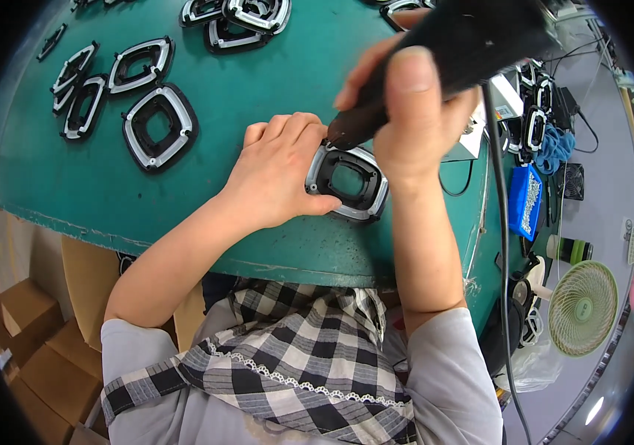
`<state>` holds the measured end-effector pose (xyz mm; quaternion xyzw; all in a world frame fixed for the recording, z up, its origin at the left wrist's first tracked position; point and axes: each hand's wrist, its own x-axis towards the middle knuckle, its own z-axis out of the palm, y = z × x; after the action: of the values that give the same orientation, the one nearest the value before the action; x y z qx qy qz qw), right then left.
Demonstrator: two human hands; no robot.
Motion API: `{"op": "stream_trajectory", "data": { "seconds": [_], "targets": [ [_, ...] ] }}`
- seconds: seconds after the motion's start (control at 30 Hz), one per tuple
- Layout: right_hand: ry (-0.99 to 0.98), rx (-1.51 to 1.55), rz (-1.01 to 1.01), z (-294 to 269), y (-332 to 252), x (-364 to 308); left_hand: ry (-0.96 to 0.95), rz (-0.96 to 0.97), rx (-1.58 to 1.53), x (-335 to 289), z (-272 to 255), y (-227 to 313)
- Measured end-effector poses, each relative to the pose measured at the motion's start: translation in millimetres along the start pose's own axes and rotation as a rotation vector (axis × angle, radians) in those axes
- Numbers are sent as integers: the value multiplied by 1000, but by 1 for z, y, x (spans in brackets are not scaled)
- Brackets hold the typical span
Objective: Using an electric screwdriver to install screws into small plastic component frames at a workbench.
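A rounded square black-and-silver plastic frame [373, 211] lies on the green table in front of me. My left hand [276, 167] grips it from the left, thumb on its near edge and fingers at its upper left corner. In my right hand [417, 111] is a black electric screwdriver [480, 41], its body slanting up to the right. The screwdriver's narrow end points down at the frame's upper left corner; the very tip is too hard to see to tell whether it touches a screw. Slight blur smears the right fingers.
Several similar frames [160, 127] lie at the left and far side of the green table [109, 189]. On the right stand a blue tray of small screws [527, 200], a white box [466, 144], a blue cord bundle [554, 148] and a green fan [582, 308]. A black cable [500, 222] hangs down the right.
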<state>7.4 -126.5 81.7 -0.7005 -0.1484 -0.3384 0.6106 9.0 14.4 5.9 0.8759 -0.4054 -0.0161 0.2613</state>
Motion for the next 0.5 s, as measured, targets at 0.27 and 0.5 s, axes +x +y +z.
{"op": "stream_trajectory", "data": {
  "seconds": [0.27,0.5],
  "targets": [
    [317,-383,-239,-92,-41,33,-54,-15,-95,-3,-2,-5],
    [363,-364,-234,-92,-26,32,-62,-22,-85,-1,-4,-3]
  ]
}}
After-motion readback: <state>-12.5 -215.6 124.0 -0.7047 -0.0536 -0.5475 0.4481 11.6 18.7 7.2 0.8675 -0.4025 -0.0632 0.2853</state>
